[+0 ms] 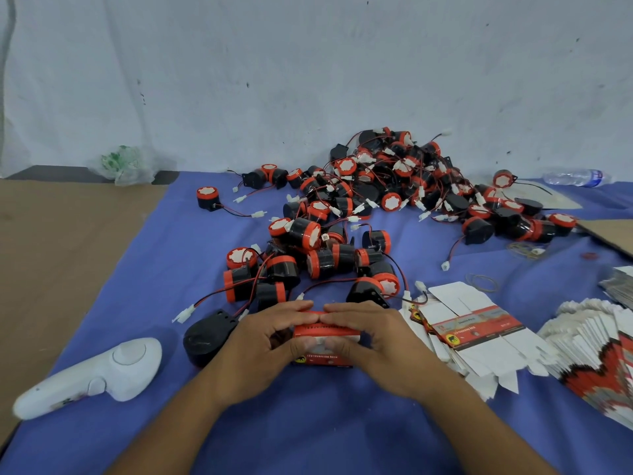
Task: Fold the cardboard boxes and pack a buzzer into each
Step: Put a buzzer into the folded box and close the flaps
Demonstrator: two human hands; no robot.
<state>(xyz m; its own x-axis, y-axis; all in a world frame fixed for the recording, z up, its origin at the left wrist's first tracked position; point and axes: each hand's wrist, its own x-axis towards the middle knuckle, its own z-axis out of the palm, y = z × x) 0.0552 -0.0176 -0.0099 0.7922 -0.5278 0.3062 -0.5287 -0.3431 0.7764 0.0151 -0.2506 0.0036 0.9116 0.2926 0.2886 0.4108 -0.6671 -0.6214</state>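
Left hand (263, 337): fingers curled over the top of a small red-and-white printed cardboard box (323, 332), thumb on its near face, grasping it.
Right hand (371, 337): mirrors the other and grips the same box; the fingertips of both hands meet on top.
Box position: centre front, low at the blue cloth surface (308, 423) — whether it touches the cloth cannot be told.
Loose black domed buzzer (205, 337): just beside the left hand.
Heap of black-and-red round buzzers (359, 207): behind the hands, wires and white plugs tangled.
Flat printed box blanks (472, 330): stacked just right of the right hand.
White handheld controller (96, 375): near left.
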